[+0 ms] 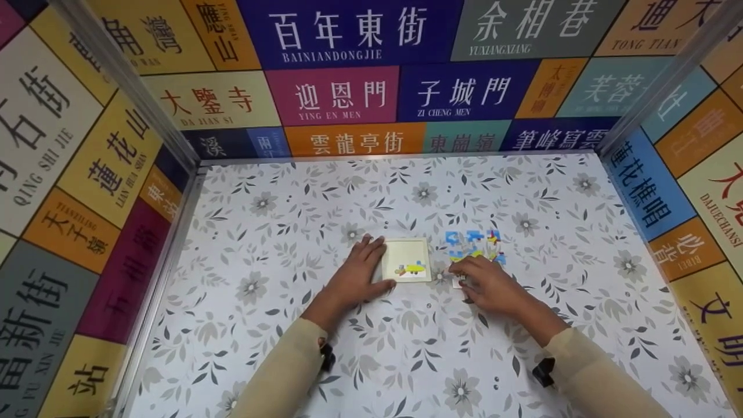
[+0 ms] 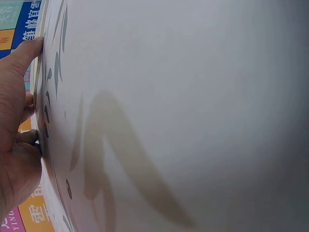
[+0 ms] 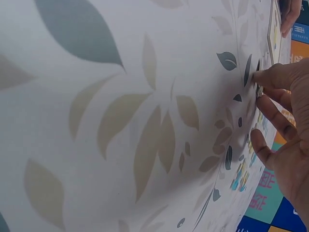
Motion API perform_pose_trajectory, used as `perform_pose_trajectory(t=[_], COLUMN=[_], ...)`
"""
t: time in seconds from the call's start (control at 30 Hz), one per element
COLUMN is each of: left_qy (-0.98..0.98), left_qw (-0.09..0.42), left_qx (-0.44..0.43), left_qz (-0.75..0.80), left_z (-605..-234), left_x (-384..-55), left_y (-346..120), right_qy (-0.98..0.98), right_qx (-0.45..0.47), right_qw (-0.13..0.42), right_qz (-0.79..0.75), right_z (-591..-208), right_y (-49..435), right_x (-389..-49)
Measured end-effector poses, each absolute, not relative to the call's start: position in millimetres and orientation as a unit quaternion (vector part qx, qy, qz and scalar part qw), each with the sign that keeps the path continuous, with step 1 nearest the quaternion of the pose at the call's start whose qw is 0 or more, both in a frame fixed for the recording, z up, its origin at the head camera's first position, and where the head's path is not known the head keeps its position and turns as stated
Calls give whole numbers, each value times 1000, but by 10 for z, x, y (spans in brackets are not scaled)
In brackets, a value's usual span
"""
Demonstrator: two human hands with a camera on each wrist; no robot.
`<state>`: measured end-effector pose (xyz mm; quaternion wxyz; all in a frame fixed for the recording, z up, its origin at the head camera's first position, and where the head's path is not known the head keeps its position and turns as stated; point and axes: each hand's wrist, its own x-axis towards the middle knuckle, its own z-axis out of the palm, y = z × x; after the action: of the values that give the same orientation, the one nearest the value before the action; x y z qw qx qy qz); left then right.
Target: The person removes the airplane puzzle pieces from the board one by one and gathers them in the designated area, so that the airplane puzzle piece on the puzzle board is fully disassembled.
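A small square puzzle tray (image 1: 430, 258) with a pale rim lies mid-table in the head view. Inside, along its lower right, sit a few joined puzzle pieces (image 1: 415, 269) with a yellow picture. My left hand (image 1: 355, 274) rests at the tray's left side, fingers near the upper corner and thumb by the lower one. To the right, my right hand (image 1: 493, 285) pinches a small puzzle piece (image 1: 457, 283) low over the table; the fingers hide most of it. Just beyond that hand lie several loose blue, yellow and red puzzle pieces (image 1: 451, 237), some of them covered by it.
The table wears a white cloth (image 1: 325, 209) with grey flowers and leaves. Colourful panels with street names (image 1: 342, 93) wall it in at the back and on both sides. Dark wrist devices (image 1: 544, 371) sit at both sleeves.
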<state>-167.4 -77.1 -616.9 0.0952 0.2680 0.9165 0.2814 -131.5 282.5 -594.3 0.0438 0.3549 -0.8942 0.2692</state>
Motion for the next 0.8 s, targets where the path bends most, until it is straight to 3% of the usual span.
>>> perform_pose_trajectory(t=[0.8], left_qy=[917], left_qw=[90], left_qx=[274], left_qz=[275], left_z=[-6170], left_x=[-1678], left_y=[-765], right_qy=[-898], right_qx=[346], right_qw=[17], right_qz=[271], right_z=[-5915], right_y=[2883], right_x=[-1344])
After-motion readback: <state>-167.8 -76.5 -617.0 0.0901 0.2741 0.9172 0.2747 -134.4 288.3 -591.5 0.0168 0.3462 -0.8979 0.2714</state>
